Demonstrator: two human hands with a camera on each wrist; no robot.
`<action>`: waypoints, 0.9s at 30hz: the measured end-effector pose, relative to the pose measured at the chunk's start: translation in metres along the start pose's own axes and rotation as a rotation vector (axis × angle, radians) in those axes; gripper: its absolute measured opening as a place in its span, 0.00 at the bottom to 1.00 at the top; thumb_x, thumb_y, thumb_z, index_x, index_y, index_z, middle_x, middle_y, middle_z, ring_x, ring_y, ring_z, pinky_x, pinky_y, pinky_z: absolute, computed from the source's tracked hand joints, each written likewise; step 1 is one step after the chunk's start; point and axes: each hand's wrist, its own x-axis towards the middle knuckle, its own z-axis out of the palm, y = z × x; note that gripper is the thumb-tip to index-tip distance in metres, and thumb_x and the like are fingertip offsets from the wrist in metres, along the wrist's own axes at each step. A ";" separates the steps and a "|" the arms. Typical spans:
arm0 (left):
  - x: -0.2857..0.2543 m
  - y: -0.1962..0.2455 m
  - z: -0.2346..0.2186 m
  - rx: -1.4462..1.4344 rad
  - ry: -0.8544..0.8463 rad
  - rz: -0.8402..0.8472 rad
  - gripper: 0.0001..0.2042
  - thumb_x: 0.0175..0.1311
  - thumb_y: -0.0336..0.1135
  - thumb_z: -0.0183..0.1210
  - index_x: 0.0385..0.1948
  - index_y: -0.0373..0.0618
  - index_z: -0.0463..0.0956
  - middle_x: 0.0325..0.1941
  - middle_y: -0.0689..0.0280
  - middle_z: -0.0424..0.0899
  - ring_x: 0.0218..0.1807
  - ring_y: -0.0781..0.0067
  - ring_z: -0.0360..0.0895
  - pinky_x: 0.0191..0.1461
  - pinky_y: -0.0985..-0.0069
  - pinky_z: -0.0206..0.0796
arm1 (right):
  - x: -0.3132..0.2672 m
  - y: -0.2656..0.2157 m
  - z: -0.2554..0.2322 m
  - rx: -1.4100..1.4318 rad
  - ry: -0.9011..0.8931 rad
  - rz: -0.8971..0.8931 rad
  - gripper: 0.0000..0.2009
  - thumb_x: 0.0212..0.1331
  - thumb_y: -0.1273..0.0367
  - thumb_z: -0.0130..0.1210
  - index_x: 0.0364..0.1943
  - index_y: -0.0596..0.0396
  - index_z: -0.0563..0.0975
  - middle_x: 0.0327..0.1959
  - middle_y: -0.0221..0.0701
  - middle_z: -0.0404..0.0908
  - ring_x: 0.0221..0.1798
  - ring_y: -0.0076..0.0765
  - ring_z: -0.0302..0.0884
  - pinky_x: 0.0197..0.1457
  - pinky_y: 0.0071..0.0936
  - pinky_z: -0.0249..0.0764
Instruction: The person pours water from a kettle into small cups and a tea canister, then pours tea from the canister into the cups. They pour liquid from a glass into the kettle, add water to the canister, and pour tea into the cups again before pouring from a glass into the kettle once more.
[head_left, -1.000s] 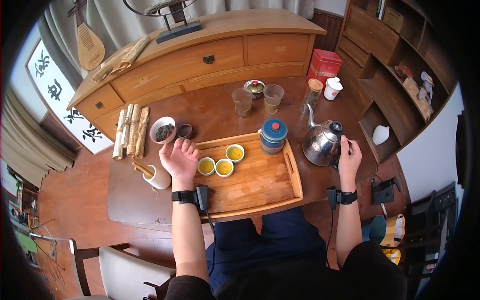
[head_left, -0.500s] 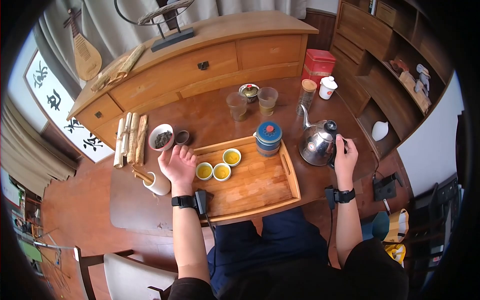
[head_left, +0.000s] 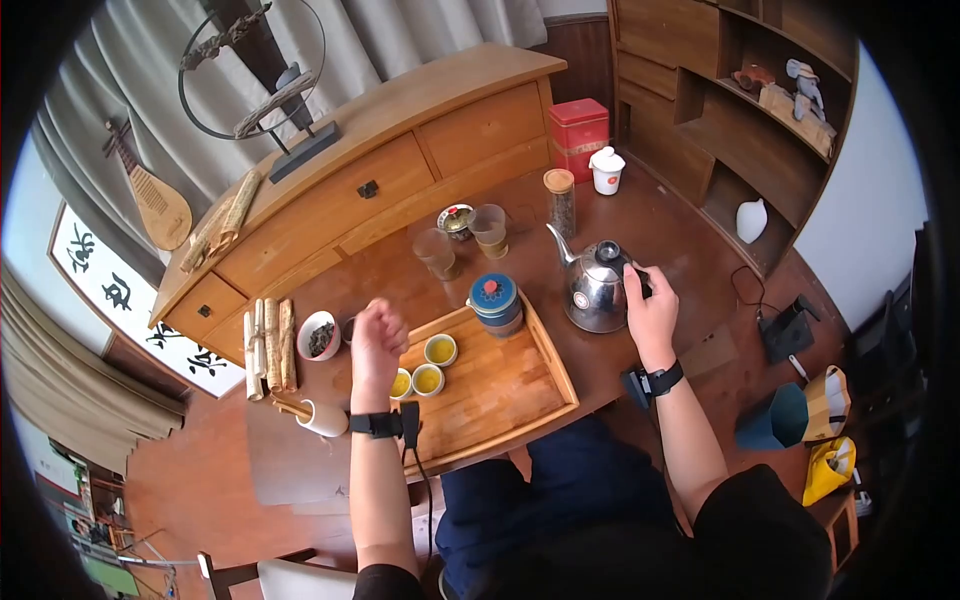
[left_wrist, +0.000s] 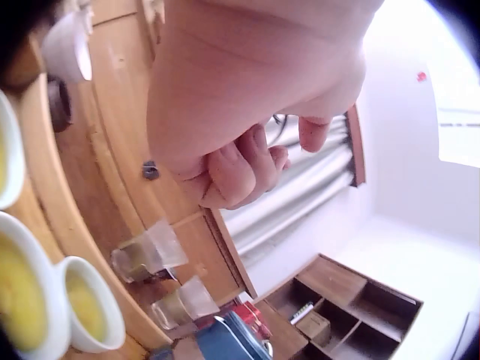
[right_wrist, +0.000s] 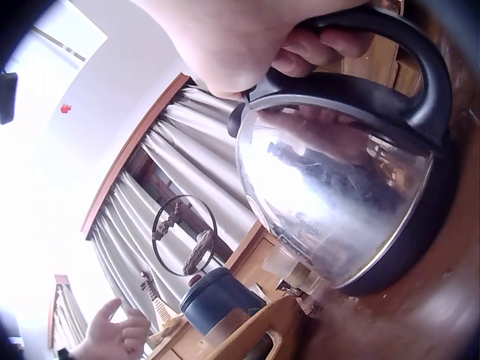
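Observation:
My right hand [head_left: 652, 308] grips the black handle of a shiny steel kettle [head_left: 594, 296] beside the tray's right end; the right wrist view shows the fingers curled round the handle. The kettle's thin spout points away to the left. My left hand [head_left: 378, 345] is raised near the left side of the wooden tray [head_left: 490, 405], its fingers loosely curled and holding nothing. On the tray sit three small white cups [head_left: 428, 380] of yellow tea, the leftmost partly hidden by the left arm. A blue lidded teapot [head_left: 496, 300] stands at the tray's far right corner.
Two clear cups [head_left: 490, 232], a lidded bowl [head_left: 455, 221], a corked glass jar [head_left: 561, 205], a white lidded cup [head_left: 606, 172] and a red tin [head_left: 579, 138] stand behind. Left are a tea-leaf bowl [head_left: 318, 335], bamboo scrolls [head_left: 272, 345] and a white utensil holder [head_left: 325, 418].
The head view has turned, so the table appears rotated and shifted left. My left hand's fingers have curled in from a more spread, palm-up pose. The right hand keeps its hold on the kettle.

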 end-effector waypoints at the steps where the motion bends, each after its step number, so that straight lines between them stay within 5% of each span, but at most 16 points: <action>1: 0.006 0.001 0.017 0.103 -0.025 -0.008 0.08 0.72 0.41 0.50 0.30 0.54 0.68 0.20 0.77 0.59 0.18 0.87 0.51 0.20 0.84 0.42 | 0.000 -0.001 -0.001 0.004 -0.002 0.003 0.16 0.68 0.62 0.59 0.42 0.65 0.81 0.32 0.37 0.87 0.37 0.22 0.82 0.44 0.24 0.75; 5: 0.029 -0.009 0.085 0.786 -0.137 0.109 0.12 0.71 0.44 0.59 0.37 0.43 0.77 0.28 0.76 0.77 0.29 0.85 0.69 0.31 0.83 0.62 | 0.000 0.000 -0.001 -0.005 0.000 -0.009 0.16 0.67 0.62 0.60 0.42 0.64 0.81 0.32 0.37 0.87 0.36 0.23 0.83 0.44 0.24 0.76; 7: 0.043 -0.025 0.100 1.147 -0.186 0.182 0.21 0.68 0.51 0.61 0.36 0.37 0.76 0.30 0.62 0.83 0.34 0.71 0.79 0.37 0.70 0.70 | 0.000 0.003 0.000 0.000 0.000 -0.003 0.15 0.67 0.62 0.60 0.42 0.64 0.81 0.31 0.37 0.87 0.36 0.23 0.83 0.44 0.24 0.76; 9: 0.042 -0.030 0.116 1.576 -0.149 0.215 0.21 0.66 0.50 0.62 0.34 0.36 0.74 0.30 0.52 0.84 0.36 0.54 0.83 0.41 0.61 0.73 | 0.001 0.007 0.001 0.028 0.013 0.022 0.17 0.64 0.57 0.62 0.41 0.59 0.83 0.33 0.45 0.86 0.38 0.44 0.88 0.42 0.32 0.78; 12: 0.051 -0.040 0.116 1.717 -0.203 0.297 0.19 0.65 0.47 0.62 0.33 0.37 0.71 0.30 0.48 0.83 0.39 0.44 0.82 0.44 0.56 0.73 | 0.001 0.008 0.001 0.034 0.004 0.029 0.16 0.64 0.57 0.62 0.40 0.58 0.83 0.32 0.45 0.86 0.38 0.45 0.88 0.41 0.33 0.78; 16: 0.053 -0.042 0.114 1.697 -0.147 0.299 0.16 0.64 0.44 0.62 0.34 0.38 0.71 0.29 0.49 0.83 0.39 0.44 0.81 0.43 0.54 0.73 | 0.002 0.005 -0.001 0.033 -0.003 0.028 0.17 0.63 0.57 0.62 0.40 0.59 0.83 0.32 0.45 0.86 0.38 0.46 0.88 0.41 0.33 0.78; 21: 0.056 -0.048 0.108 1.581 -0.241 0.508 0.10 0.63 0.36 0.60 0.37 0.39 0.72 0.31 0.48 0.84 0.39 0.45 0.82 0.44 0.55 0.74 | 0.002 0.003 -0.002 0.023 -0.010 0.010 0.16 0.63 0.58 0.62 0.39 0.60 0.82 0.32 0.45 0.86 0.37 0.45 0.88 0.40 0.33 0.78; 25: 0.043 -0.039 0.107 1.410 -0.056 0.522 0.08 0.64 0.33 0.59 0.38 0.39 0.74 0.33 0.47 0.84 0.40 0.44 0.83 0.44 0.57 0.75 | 0.003 -0.001 -0.005 0.031 -0.005 -0.017 0.15 0.64 0.60 0.62 0.39 0.60 0.82 0.31 0.45 0.86 0.36 0.41 0.88 0.40 0.30 0.78; 27: 0.027 -0.027 0.102 1.268 0.047 0.488 0.08 0.67 0.33 0.58 0.41 0.38 0.75 0.28 0.53 0.84 0.31 0.57 0.84 0.37 0.65 0.75 | 0.003 -0.002 -0.006 0.062 -0.044 -0.001 0.14 0.64 0.62 0.62 0.39 0.62 0.82 0.32 0.44 0.86 0.36 0.33 0.87 0.40 0.28 0.77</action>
